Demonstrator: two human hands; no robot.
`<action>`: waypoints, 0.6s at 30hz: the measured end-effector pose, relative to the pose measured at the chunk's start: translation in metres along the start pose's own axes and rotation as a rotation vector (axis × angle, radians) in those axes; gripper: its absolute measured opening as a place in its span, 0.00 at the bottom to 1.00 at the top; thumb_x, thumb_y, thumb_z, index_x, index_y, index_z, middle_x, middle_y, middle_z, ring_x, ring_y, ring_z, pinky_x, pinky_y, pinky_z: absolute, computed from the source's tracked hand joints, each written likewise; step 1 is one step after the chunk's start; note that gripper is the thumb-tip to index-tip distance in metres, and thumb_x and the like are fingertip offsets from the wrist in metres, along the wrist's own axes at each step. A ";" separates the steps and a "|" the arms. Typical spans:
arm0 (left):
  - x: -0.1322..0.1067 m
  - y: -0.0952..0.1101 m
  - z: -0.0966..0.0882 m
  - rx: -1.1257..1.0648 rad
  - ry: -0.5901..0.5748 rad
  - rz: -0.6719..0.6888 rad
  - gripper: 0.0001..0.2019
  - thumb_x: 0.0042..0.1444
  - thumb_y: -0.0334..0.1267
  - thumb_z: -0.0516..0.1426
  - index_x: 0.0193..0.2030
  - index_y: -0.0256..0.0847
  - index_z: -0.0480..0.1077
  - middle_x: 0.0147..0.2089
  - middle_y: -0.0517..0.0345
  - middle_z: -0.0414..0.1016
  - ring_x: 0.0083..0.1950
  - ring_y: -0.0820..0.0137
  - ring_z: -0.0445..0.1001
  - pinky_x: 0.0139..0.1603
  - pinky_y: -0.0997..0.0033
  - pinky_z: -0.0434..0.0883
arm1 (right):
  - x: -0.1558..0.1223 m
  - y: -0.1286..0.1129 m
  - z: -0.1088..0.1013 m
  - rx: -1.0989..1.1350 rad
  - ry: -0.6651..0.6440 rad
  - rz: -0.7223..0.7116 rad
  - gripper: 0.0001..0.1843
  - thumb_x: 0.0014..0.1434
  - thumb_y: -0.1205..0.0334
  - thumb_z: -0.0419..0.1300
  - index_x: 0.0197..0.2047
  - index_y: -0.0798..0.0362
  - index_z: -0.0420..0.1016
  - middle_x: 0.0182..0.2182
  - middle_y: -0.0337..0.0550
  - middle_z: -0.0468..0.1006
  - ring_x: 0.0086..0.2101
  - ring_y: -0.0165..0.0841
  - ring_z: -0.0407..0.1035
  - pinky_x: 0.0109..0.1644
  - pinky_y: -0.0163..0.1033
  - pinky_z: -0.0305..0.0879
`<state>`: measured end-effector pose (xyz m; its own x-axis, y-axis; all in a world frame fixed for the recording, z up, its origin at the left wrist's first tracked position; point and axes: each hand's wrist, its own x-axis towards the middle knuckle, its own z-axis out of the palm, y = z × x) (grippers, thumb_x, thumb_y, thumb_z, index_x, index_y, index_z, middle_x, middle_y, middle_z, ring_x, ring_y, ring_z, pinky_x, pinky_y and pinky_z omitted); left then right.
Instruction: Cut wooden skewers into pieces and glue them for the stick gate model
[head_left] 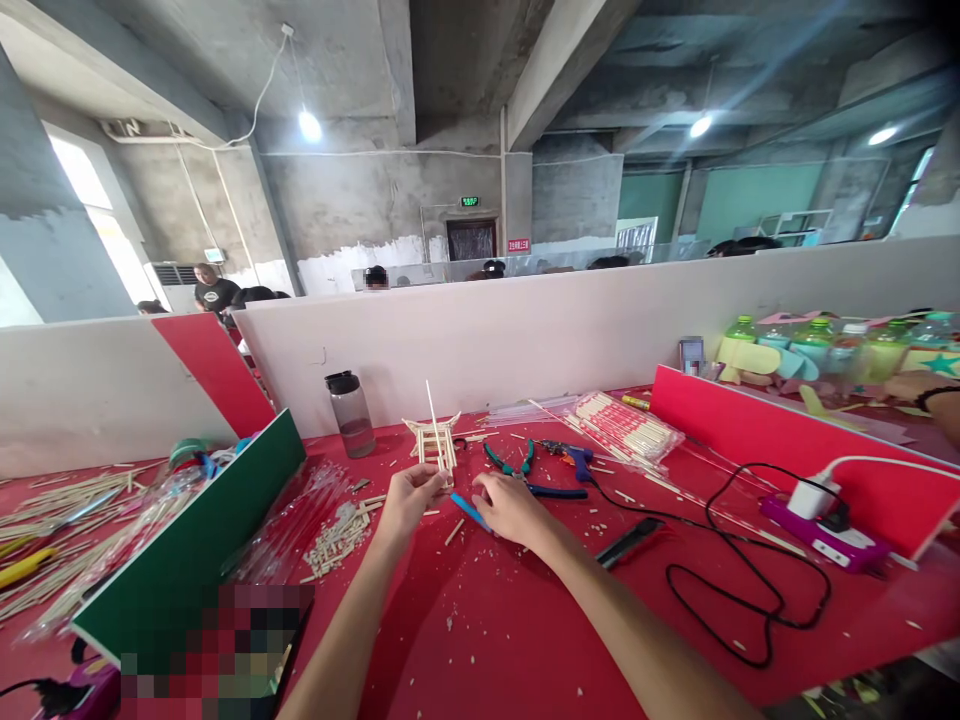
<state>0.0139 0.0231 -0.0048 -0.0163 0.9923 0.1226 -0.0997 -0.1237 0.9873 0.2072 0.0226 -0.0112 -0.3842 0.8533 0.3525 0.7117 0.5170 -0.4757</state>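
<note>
In front of me stands a small frame of pale wooden sticks [430, 440], with flared corners and one long thin stick [431, 410] rising from it. My left hand [409, 503] is closed, thumb and fingertips pinched at the near end of the stick frame. Curled beside it on the right, my right hand [512, 508] holds a slim blue tool [470, 511], its tip pointing towards the frame. The fingers hide its lower end, and I cannot tell its exact kind.
Green-handled pliers [517, 462], a blue glue gun [577, 460] and a black cutter [628, 542] lie to the right. Behind are a water bottle [350, 415] and packed sticks [628, 425]. Stick offcuts [337, 540] lie left. A black cable [720, 525] loops near a purple power strip [825, 540].
</note>
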 end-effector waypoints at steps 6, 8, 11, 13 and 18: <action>0.000 0.000 0.000 0.000 -0.014 -0.020 0.21 0.37 0.51 0.71 0.30 0.36 0.75 0.26 0.56 0.78 0.28 0.70 0.77 0.32 0.74 0.74 | 0.001 0.017 -0.031 -0.135 0.037 0.127 0.10 0.63 0.57 0.55 0.42 0.49 0.76 0.37 0.49 0.82 0.39 0.42 0.75 0.40 0.41 0.61; -0.001 0.001 0.001 -0.003 -0.017 -0.023 0.21 0.37 0.51 0.71 0.30 0.35 0.75 0.26 0.56 0.78 0.27 0.70 0.77 0.32 0.74 0.74 | -0.002 0.028 -0.041 -0.216 0.018 0.182 0.16 0.60 0.51 0.59 0.47 0.51 0.74 0.43 0.55 0.80 0.46 0.47 0.72 0.47 0.44 0.61; -0.001 0.001 0.002 0.008 -0.021 -0.031 0.22 0.36 0.52 0.71 0.30 0.35 0.75 0.26 0.57 0.77 0.27 0.71 0.76 0.32 0.74 0.74 | -0.009 0.040 -0.048 -0.285 -0.216 0.289 0.42 0.47 0.37 0.66 0.57 0.56 0.68 0.57 0.65 0.69 0.58 0.59 0.60 0.56 0.55 0.57; -0.001 0.000 0.003 0.015 -0.021 -0.039 0.23 0.35 0.52 0.71 0.30 0.35 0.75 0.26 0.57 0.77 0.27 0.71 0.76 0.32 0.74 0.74 | -0.013 0.042 -0.047 -0.294 -0.357 0.319 0.53 0.39 0.35 0.69 0.62 0.57 0.64 0.61 0.67 0.63 0.62 0.61 0.54 0.58 0.59 0.54; -0.001 -0.001 0.002 0.034 -0.029 -0.053 0.24 0.35 0.52 0.71 0.31 0.35 0.75 0.27 0.57 0.78 0.28 0.71 0.76 0.35 0.72 0.75 | -0.013 0.030 -0.046 -0.350 -0.416 0.361 0.49 0.40 0.47 0.71 0.62 0.59 0.62 0.61 0.67 0.62 0.61 0.58 0.56 0.58 0.56 0.57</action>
<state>0.0158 0.0222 -0.0058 0.0169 0.9973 0.0722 -0.0659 -0.0709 0.9953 0.2603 0.0238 0.0072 -0.2308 0.9606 -0.1548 0.9610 0.2002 -0.1906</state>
